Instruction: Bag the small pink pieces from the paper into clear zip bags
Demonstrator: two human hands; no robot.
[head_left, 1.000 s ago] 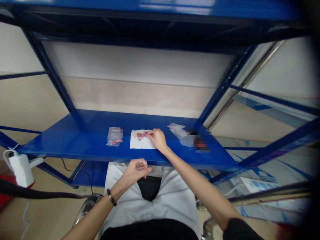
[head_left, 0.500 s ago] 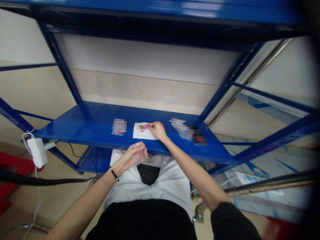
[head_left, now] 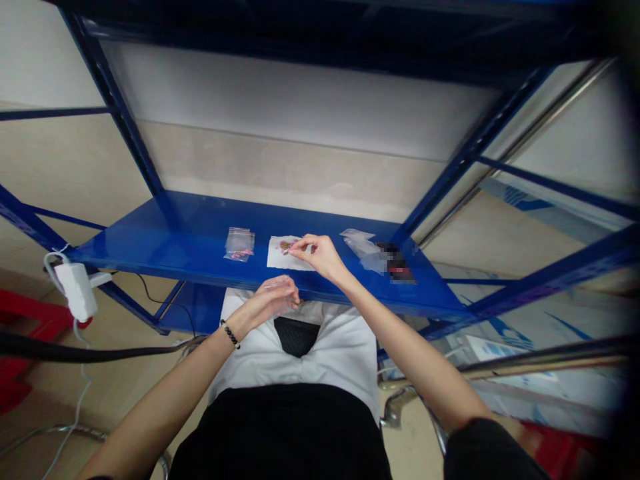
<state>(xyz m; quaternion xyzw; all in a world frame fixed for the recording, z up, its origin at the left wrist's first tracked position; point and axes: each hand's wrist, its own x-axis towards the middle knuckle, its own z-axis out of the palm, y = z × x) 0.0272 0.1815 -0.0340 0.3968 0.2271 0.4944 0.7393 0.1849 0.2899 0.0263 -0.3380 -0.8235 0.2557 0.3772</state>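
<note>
Charger (head_left: 76,291) hangs far left off shelf (head_left: 165,257) edge. Filled bag (head_left: 239,243) lies left of your grip. Your left hand (head_left: 273,302) pinches clear empty bag below shelf; keep its mouth spread. Your right hand (head_left: 320,255) pinches pink beads (head_left: 286,247) over white paper (head_left: 281,259); lift slowly. Spare bags (head_left: 361,243) lie right.

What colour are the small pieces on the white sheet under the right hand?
Pink, with some darker bits, in the small pile on the white sheet; head view.
</note>
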